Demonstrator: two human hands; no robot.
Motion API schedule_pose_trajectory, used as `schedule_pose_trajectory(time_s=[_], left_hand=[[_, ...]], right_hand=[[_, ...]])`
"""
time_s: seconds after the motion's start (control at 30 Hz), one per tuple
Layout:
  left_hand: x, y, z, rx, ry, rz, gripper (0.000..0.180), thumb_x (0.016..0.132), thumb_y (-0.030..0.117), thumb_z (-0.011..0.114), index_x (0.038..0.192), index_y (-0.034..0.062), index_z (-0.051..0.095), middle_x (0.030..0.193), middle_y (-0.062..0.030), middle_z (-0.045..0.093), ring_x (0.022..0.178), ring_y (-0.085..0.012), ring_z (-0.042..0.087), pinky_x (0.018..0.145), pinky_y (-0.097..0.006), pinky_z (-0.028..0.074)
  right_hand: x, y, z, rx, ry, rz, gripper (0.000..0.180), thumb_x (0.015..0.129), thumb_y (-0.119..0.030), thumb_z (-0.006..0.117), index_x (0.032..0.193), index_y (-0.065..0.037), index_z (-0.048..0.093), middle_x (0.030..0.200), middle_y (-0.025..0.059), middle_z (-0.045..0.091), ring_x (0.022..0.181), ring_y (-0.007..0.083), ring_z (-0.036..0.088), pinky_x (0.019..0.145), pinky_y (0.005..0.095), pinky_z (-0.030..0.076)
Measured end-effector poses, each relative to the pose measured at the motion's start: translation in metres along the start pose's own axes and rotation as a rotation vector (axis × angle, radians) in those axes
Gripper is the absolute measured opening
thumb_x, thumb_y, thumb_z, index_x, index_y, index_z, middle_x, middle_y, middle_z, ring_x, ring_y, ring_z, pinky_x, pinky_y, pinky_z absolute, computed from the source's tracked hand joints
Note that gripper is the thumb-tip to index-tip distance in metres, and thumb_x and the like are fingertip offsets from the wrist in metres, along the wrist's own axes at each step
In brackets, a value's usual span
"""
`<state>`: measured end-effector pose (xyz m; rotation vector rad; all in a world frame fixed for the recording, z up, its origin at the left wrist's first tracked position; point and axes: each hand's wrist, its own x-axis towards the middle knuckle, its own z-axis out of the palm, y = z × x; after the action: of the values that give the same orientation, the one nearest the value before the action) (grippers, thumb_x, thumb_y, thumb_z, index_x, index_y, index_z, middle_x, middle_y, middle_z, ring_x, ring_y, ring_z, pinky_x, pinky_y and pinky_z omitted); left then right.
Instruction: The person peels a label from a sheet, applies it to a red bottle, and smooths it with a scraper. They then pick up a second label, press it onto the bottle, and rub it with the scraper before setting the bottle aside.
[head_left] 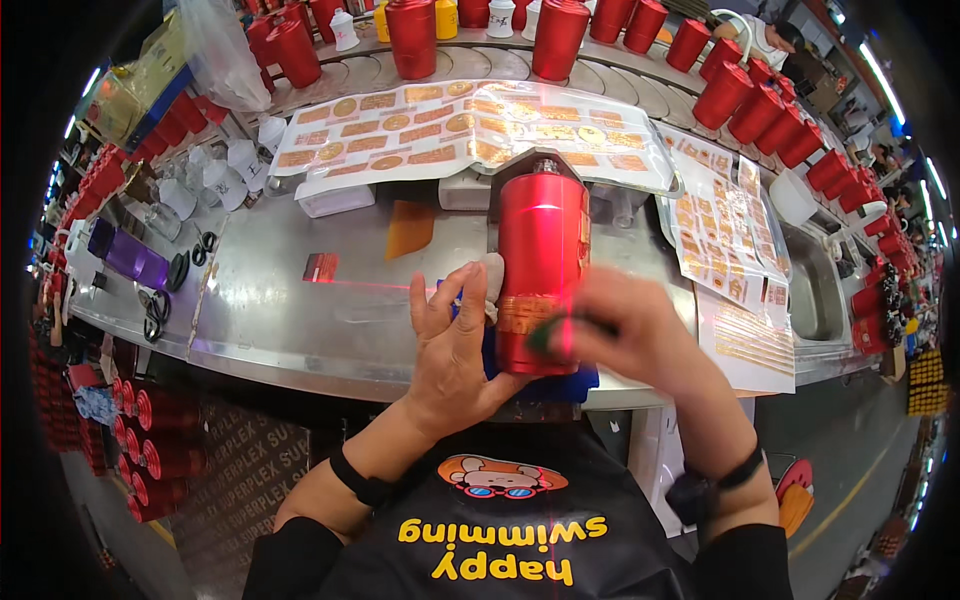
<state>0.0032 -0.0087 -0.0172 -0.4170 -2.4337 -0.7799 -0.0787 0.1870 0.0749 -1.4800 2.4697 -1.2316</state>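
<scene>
A red metal bottle (541,250) lies on its side on a blue cloth (575,384) at the near edge of the steel table, its neck pointing away from me. My left hand (455,345) rests flat against the bottle's left side, fingers spread. My right hand (628,335), blurred by motion, presses a small dark green tool (541,337) against the gold label near the bottle's base.
Sheets of gold stickers (470,130) cover the back and right of the steel table (290,310). Many red bottles (750,95) line the far edge and both sides. White caps (215,175), a purple bottle (130,257) and scissors (203,247) sit at left. A sink (812,290) is at right.
</scene>
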Motion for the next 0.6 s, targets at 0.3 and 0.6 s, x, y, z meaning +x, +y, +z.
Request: schedule_pose_trajectory(time_s=[0.3, 0.6], left_hand=[[-0.004, -0.003, 0.004, -0.128, -0.093, -0.165, 0.109, 0.072, 0.048, 0.075, 0.145, -0.0102, 0.02, 0.128, -0.0234, 0.048, 0.122, -0.0378, 0.04, 0.109, -0.062, 0.009], [0.002, -0.004, 0.005, -0.006, -0.082, -0.137, 0.099, 0.069, 0.049, 0.077, 0.14, -0.0072, 0.034, 0.109, -0.0183, 0.058, 0.131, -0.0425, 0.034, 0.107, -0.063, 0.012]], right_hand=[[-0.011, -0.002, 0.004, 0.109, -0.006, 0.008, 0.016, 0.075, -0.004, 0.069, 0.09, -0.004, 0.065, 0.076, 0.0095, 0.052, 0.064, 0.0278, 0.054, 0.059, 0.0381, 0.045], [-0.013, -0.01, 0.009, 0.022, 0.155, -0.018, 0.03, 0.065, -0.002, 0.072, 0.093, -0.009, 0.066, 0.078, 0.0072, 0.054, 0.071, 0.0249, 0.054, 0.062, 0.0374, 0.042]])
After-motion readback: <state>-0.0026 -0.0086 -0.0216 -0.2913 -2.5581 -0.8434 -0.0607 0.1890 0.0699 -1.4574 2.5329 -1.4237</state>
